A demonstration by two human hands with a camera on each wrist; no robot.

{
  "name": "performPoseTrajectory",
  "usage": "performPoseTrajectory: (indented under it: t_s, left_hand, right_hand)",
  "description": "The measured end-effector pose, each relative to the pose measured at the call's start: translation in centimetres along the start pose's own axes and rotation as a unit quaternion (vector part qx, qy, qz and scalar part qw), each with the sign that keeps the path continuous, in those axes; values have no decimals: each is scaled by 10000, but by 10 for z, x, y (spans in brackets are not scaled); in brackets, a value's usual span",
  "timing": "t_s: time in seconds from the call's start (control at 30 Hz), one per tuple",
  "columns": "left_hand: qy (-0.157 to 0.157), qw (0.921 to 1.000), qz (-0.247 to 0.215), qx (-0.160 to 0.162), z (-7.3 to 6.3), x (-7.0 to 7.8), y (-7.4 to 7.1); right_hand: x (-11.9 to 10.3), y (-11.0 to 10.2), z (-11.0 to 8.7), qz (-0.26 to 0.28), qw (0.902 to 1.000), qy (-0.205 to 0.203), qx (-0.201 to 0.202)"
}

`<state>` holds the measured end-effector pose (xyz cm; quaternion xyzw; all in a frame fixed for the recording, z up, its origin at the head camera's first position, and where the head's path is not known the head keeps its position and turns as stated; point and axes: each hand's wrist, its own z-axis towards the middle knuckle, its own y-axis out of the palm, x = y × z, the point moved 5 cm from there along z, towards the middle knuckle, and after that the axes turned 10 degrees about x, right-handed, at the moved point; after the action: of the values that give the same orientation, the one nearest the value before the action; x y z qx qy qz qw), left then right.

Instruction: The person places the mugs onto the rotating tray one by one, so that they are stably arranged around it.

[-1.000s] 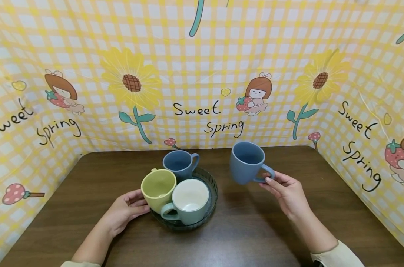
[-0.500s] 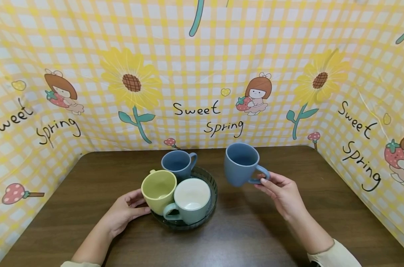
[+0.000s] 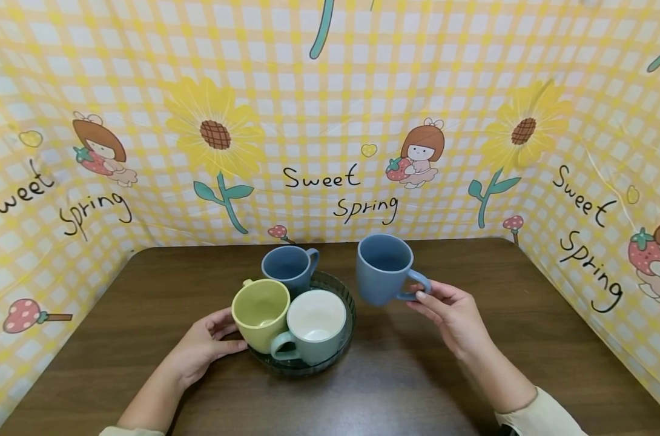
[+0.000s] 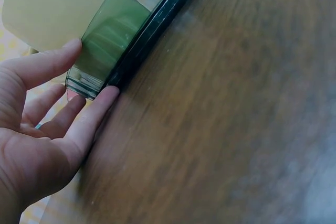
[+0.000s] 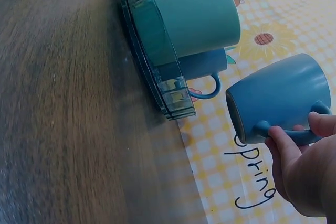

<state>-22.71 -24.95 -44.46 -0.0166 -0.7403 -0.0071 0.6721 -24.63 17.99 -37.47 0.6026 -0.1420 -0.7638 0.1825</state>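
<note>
In the head view, my right hand [image 3: 450, 312] pinches the handle of a blue mug [image 3: 383, 272] and holds it in the air, right of a round see-through green tray [image 3: 330, 362]. Three mugs stand close together on that tray: a yellow-green mug [image 3: 260, 318], a pale green mug [image 3: 319, 339] with a white inside, and another blue mug [image 3: 286, 266] behind them. My left hand [image 3: 204, 345] touches the tray's left side. Seen from the left wrist, its thumb and fingertips lie along the tray wall [image 4: 107, 45], fingers fairly straight.
A dark brown wooden table [image 3: 395, 387] lies under everything. Yellow checked cloth [image 3: 330, 121] with printed flowers and lettering rises behind the table and on both sides.
My right hand has carried the blue mug leftward, closer to the tray. The mugs on the tray have shifted a little, the pale green one rightward, the rear blue one leftward. My left hand stays about in place.
</note>
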Motion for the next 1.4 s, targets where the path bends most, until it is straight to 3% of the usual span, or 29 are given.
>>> performPoseTrajectory:
  t_s: [0.37,0.6,0.8,1.17,1.4]
  left_hand:
    - [-67,9998,-194,-26,0,1,0]
    - [-33,9962,-807,-323,2,0,-1]
    - [35,9931,-1113,-379,3,-2,0]
    - [-91,9937,-1088,-234,0,0,-2]
    - [-29,9926,-1167,-345,-1,0,-1]
  right_hand:
    - [9,10,2,-23,9999,123,-119]
    - [18,14,4,-107,9995,282,-62]
    - [25,19,5,-117,9992,376,-30]
    - [37,27,10,-259,9978,570,216]
    - [45,35,15,-244,9967,716,306]
